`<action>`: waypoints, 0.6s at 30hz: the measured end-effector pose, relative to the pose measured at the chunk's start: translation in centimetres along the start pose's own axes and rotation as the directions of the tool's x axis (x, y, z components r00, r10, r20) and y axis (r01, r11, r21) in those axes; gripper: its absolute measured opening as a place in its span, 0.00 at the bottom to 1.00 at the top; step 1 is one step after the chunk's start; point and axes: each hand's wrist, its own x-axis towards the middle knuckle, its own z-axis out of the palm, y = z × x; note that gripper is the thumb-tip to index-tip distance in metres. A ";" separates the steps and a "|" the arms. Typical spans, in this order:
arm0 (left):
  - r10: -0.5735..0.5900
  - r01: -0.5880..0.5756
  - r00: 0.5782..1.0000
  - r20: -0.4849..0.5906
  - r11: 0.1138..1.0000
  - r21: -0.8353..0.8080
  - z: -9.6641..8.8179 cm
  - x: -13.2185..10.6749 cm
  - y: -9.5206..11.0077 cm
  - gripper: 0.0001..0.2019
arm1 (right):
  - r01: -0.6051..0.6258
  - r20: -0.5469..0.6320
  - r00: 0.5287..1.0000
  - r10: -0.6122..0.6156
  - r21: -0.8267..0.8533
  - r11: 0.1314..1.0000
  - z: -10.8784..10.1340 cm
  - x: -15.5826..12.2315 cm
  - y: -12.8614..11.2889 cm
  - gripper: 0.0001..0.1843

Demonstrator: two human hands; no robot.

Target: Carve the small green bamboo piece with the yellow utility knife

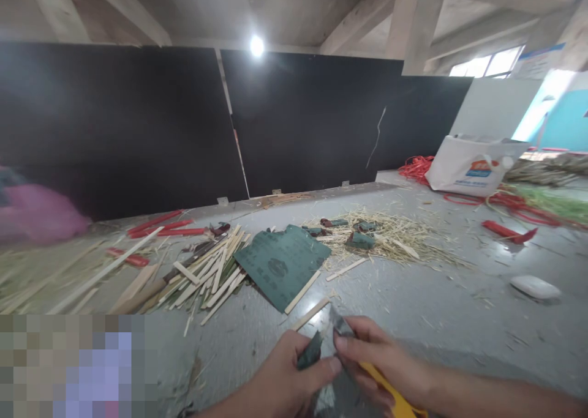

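Note:
My left hand (287, 372) is closed, pinching a small dark green piece of sandpaper (310, 352) between thumb and fingers. My right hand (383, 363) is closed round a yellow-handled cutter (390, 393); its grey blade (339, 324) points up beside the sandpaper piece. Both hands meet low in the view, over the grey floor. A thin bamboo strip (311, 314) lies just beyond my fingers.
A green sandpaper sheet (280, 265) lies ahead, beside a heap of bamboo sticks (206, 274). Straw and folded sandpaper scraps (362, 237) lie further back. Red strips (160, 225), a white bag (473, 164), a white object (535, 286) and black wall panels (316, 118) surround the floor.

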 end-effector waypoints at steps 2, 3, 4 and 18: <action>0.048 -0.049 0.999 0.025 0.997 0.053 0.0 0.0 0.4 0.21 | 0.068 -0.071 0.995 -0.069 -0.020 0.998 0.0 0.1 -0.3 0.30; 0.068 -0.071 0.997 0.041 0.995 0.075 0.0 0.1 0.6 0.20 | 0.087 -0.101 0.991 -0.089 -0.029 0.996 0.1 0.2 -0.5 0.31; 0.082 -0.086 0.995 0.053 0.992 0.090 -0.1 0.1 0.6 0.18 | 0.094 -0.114 0.989 -0.098 -0.039 0.995 0.1 0.2 -0.6 0.32; -0.078 0.069 0.997 0.017 0.946 0.316 -1.0 -0.3 -0.1 0.15 | 0.116 -0.064 0.990 -0.128 -0.159 0.981 0.2 0.1 -0.8 0.30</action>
